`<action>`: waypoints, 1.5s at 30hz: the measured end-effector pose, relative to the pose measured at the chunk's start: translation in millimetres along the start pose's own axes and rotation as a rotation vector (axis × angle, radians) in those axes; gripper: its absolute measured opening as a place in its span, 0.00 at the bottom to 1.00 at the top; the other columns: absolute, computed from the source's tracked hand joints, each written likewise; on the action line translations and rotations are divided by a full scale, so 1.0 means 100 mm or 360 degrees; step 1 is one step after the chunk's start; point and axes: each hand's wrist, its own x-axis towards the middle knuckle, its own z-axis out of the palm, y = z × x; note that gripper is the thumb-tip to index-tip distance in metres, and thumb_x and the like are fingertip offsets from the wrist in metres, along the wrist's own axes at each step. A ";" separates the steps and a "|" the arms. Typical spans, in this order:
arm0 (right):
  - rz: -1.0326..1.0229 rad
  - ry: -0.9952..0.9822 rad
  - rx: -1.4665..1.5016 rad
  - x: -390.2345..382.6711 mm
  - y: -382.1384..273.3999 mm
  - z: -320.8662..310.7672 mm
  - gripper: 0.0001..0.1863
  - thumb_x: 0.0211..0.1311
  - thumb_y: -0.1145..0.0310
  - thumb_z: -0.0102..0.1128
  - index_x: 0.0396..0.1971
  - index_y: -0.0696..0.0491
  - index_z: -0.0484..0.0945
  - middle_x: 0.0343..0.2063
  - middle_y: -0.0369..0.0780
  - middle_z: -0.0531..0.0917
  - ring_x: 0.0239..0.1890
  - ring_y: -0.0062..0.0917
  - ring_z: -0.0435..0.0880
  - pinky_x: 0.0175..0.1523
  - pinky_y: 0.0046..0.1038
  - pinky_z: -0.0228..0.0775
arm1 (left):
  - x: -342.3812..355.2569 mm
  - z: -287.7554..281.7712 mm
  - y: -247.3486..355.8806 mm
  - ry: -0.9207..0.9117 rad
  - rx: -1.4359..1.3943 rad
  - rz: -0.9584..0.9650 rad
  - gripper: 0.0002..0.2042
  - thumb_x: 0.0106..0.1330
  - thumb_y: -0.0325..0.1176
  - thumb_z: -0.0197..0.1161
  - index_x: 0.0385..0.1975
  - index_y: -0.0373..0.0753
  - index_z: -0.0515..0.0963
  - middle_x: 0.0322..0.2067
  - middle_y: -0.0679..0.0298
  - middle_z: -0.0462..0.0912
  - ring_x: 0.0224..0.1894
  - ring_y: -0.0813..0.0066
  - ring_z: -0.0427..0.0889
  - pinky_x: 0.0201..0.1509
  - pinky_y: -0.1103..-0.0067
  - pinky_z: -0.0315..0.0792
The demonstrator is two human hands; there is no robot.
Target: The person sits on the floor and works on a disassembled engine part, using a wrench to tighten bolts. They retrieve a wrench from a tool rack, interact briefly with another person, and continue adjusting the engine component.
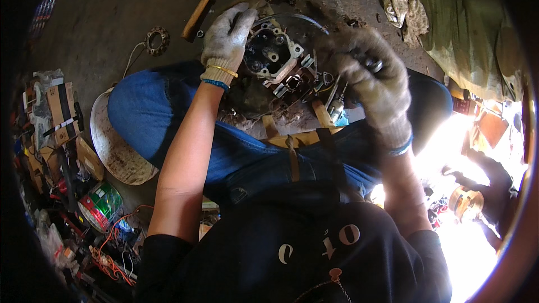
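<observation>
An engine block (275,56), greasy and with an open round housing, sits on the floor between my legs. My left hand (229,33), in a dirty pale work glove, rests against its left side with the fingers stretched out. To the right of the engine is my right hand (373,76), gloved too and smeared by motion. Its fingers are curled round a metal tool with a shiny rounded end (373,64); the exact kind is unclear. A curved hose or cable (303,17) arches over the block's far side. Below the right hand lies a small metal part with a pale body (336,109).
A wooden-handled hammer (205,5) lies beyond my left hand, near a round toothed ring (158,41). A dirty white basin (115,151) stands beside my left knee. Clutter and a green tin (101,206) fill the left; a draped cloth (469,33) hangs at far right.
</observation>
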 end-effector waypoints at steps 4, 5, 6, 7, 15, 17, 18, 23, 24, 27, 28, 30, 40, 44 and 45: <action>0.0155 0.0116 0.0518 0.22 -0.14 -0.15 0.16 0.68 0.68 0.65 0.50 0.59 0.78 0.44 0.44 0.87 0.45 0.28 0.89 0.50 0.27 0.85 | -0.06 0.01 0.09 0.0046 0.0147 -0.0059 0.24 0.66 0.50 0.66 0.50 0.34 0.83 0.46 0.55 0.87 0.48 0.68 0.84 0.56 0.74 0.74; 0.0166 0.0203 0.0668 0.28 -0.09 -0.10 0.17 0.68 0.68 0.65 0.52 0.61 0.77 0.45 0.45 0.87 0.45 0.29 0.88 0.51 0.29 0.84 | -0.06 0.02 0.11 0.0030 0.0098 -0.0005 0.24 0.67 0.49 0.66 0.50 0.34 0.83 0.45 0.55 0.87 0.48 0.68 0.84 0.56 0.74 0.74; 0.0295 0.0317 0.0639 0.33 -0.06 -0.05 0.19 0.68 0.67 0.64 0.53 0.62 0.77 0.46 0.47 0.86 0.45 0.29 0.88 0.51 0.31 0.84 | -0.04 0.02 0.11 0.0026 0.0061 0.0037 0.23 0.67 0.49 0.66 0.50 0.34 0.83 0.45 0.55 0.87 0.47 0.68 0.84 0.56 0.75 0.74; 0.0570 0.0265 0.0521 0.32 -0.02 0.03 0.22 0.69 0.63 0.64 0.55 0.62 0.76 0.46 0.46 0.86 0.43 0.29 0.88 0.51 0.31 0.83 | -0.01 0.02 0.10 -0.0011 0.0012 0.0007 0.21 0.68 0.46 0.66 0.50 0.34 0.83 0.45 0.55 0.87 0.48 0.68 0.84 0.56 0.74 0.74; 0.1293 -0.0139 0.0479 0.06 0.12 0.32 0.26 0.73 0.58 0.56 0.61 0.62 0.72 0.36 0.44 0.87 0.30 0.23 0.88 0.33 0.23 0.80 | 0.01 -0.03 -0.07 -0.0066 0.0199 0.0116 0.16 0.77 0.41 0.55 0.51 0.35 0.82 0.41 0.62 0.87 0.41 0.73 0.83 0.48 0.76 0.75; 0.1489 -0.0213 0.0657 -0.01 0.09 0.37 0.25 0.73 0.58 0.54 0.60 0.61 0.74 0.35 0.43 0.87 0.25 0.20 0.85 0.30 0.22 0.78 | 0.05 -0.02 -0.08 0.0050 0.0469 0.0176 0.18 0.76 0.42 0.55 0.53 0.34 0.81 0.48 0.58 0.86 0.48 0.68 0.85 0.56 0.74 0.75; 0.1700 -0.0270 0.0447 -0.04 0.07 0.39 0.24 0.73 0.58 0.54 0.60 0.60 0.75 0.34 0.43 0.87 0.24 0.19 0.84 0.29 0.22 0.77 | 0.09 -0.01 -0.09 0.0010 0.0301 0.0183 0.18 0.76 0.42 0.55 0.54 0.35 0.80 0.49 0.57 0.86 0.49 0.68 0.84 0.57 0.74 0.75; 0.1109 -0.0431 -0.0861 0.01 0.09 0.38 0.24 0.72 0.60 0.53 0.62 0.55 0.74 0.55 0.52 0.80 0.58 0.46 0.80 0.62 0.39 0.71 | 0.05 0.01 -0.11 0.0067 0.0118 0.0174 0.27 0.69 0.60 0.59 0.44 0.38 0.85 0.36 0.55 0.88 0.40 0.61 0.85 0.49 0.69 0.75; 0.0898 -0.0356 -0.0898 0.04 0.14 0.40 0.22 0.71 0.62 0.53 0.61 0.52 0.76 0.52 0.51 0.82 0.55 0.44 0.82 0.59 0.40 0.73 | 0.06 0.00 -0.12 0.0095 0.0172 0.0214 0.28 0.68 0.61 0.59 0.44 0.38 0.85 0.36 0.55 0.88 0.40 0.61 0.85 0.48 0.69 0.75; 0.0695 -0.0443 -0.1329 0.08 0.18 0.41 0.21 0.70 0.64 0.57 0.62 0.48 0.76 0.52 0.46 0.83 0.53 0.39 0.84 0.57 0.35 0.75 | 0.08 -0.03 -0.15 0.0022 0.0275 0.0233 0.31 0.68 0.66 0.55 0.46 0.41 0.85 0.40 0.54 0.87 0.47 0.56 0.85 0.53 0.66 0.75; 0.0693 -0.0442 -0.1367 0.09 0.18 0.44 0.21 0.69 0.64 0.58 0.61 0.47 0.77 0.51 0.46 0.83 0.53 0.40 0.83 0.56 0.36 0.75 | 0.09 -0.02 -0.16 0.0027 0.0320 0.0265 0.33 0.67 0.68 0.54 0.47 0.41 0.85 0.42 0.53 0.87 0.49 0.55 0.84 0.55 0.65 0.74; 0.0667 -0.0423 -0.1411 0.08 0.19 0.49 0.20 0.69 0.64 0.59 0.59 0.46 0.78 0.50 0.45 0.84 0.52 0.41 0.83 0.55 0.37 0.75 | 0.11 -0.01 -0.18 0.0030 0.0360 0.0175 0.36 0.65 0.72 0.51 0.49 0.41 0.84 0.45 0.51 0.86 0.52 0.53 0.83 0.58 0.63 0.73; 0.0436 -0.0625 -0.1702 0.19 0.24 0.55 0.14 0.69 0.62 0.58 0.52 0.45 0.78 0.42 0.44 0.85 0.45 0.42 0.85 0.48 0.40 0.77 | 0.08 -0.05 -0.03 -0.0086 0.0423 -0.0095 0.38 0.64 0.73 0.50 0.48 0.40 0.83 0.48 0.47 0.84 0.52 0.47 0.81 0.58 0.60 0.72; 0.0541 -0.0742 -0.1883 0.21 0.21 0.58 0.12 0.69 0.62 0.57 0.50 0.46 0.78 0.38 0.43 0.85 0.41 0.41 0.86 0.43 0.39 0.78 | 0.06 -0.06 0.02 -0.0110 0.0324 -0.0014 0.35 0.65 0.70 0.51 0.48 0.42 0.83 0.46 0.49 0.85 0.51 0.48 0.82 0.58 0.61 0.73; 0.0600 -0.0773 -0.1976 0.20 0.22 0.62 0.12 0.69 0.62 0.57 0.50 0.46 0.78 0.37 0.43 0.85 0.40 0.40 0.86 0.42 0.39 0.78 | 0.06 -0.05 0.03 -0.0067 0.0308 0.0034 0.34 0.66 0.69 0.52 0.48 0.42 0.83 0.46 0.49 0.85 0.51 0.48 0.82 0.58 0.61 0.73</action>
